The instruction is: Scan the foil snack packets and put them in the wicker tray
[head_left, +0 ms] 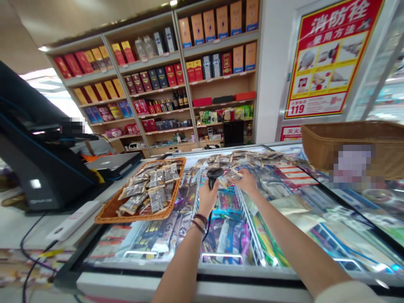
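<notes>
My left hand [208,197] is wrapped round the handle of a black barcode scanner [215,172], whose cable hangs down past the beaded bracelet on that wrist. Just right of it, my right hand [247,182] pinches a small snack packet [232,174] in front of the scanner head. Behind both hands, many similar packets [243,156] lie loose across the glass top of a chest freezer [222,267]. More packets [156,179] fill the upper part of an orange wicker basket [105,213] to the left of my hands.
Wrapped frozen goods show through the freezer glass. A black checkout terminal [34,168] and a white power strip [74,219] are on the left counter. A brown basket [318,145] rests at the right. Shelves of boxed goods [186,75] and a fire-hydrant poster [334,59] stand behind.
</notes>
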`<state>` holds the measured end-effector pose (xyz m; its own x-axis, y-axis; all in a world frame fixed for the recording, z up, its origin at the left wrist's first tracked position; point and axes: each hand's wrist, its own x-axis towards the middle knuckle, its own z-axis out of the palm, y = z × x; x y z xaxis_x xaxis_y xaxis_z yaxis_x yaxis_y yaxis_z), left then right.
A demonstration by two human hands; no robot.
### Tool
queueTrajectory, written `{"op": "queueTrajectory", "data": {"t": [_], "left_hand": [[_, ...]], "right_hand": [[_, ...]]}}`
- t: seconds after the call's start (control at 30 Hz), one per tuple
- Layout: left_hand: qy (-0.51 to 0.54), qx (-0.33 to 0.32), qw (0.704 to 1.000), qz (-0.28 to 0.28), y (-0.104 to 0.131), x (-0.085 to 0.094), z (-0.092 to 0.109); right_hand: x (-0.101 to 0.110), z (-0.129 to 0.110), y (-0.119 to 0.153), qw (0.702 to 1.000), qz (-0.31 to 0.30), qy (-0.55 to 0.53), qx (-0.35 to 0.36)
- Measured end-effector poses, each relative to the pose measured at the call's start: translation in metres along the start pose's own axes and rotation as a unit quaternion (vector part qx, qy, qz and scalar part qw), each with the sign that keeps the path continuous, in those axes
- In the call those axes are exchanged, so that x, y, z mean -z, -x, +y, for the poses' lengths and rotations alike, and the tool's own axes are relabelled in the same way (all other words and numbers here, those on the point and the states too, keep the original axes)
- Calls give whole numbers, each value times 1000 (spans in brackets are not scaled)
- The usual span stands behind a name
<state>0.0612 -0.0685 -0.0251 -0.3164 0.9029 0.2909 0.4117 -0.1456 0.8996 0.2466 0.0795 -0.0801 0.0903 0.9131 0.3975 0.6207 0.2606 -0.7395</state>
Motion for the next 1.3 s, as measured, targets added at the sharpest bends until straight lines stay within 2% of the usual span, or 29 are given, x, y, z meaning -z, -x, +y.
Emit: {"op": "queueTrajectory", "data": {"t": [0.17,0.27,0.53,0.93,1.3], "left_hand": [[-42,-43,998,-27,3,-5,1],[-28,-48,998,-31,4,-4,2],[26,-23,999,-35,5,4,7],[44,-42,997,-40,7,6,8],[45,-45,997,-44,9,6,8]], "right_hand": [[6,-9,5,978,-46,-204,21],[7,-16,9,965,-46,-254,45],[9,-18,11,970,-32,-227,78],[4,-8,7,973,-14,-201,109],[15,-22,12,974,-16,-213,78]]}}
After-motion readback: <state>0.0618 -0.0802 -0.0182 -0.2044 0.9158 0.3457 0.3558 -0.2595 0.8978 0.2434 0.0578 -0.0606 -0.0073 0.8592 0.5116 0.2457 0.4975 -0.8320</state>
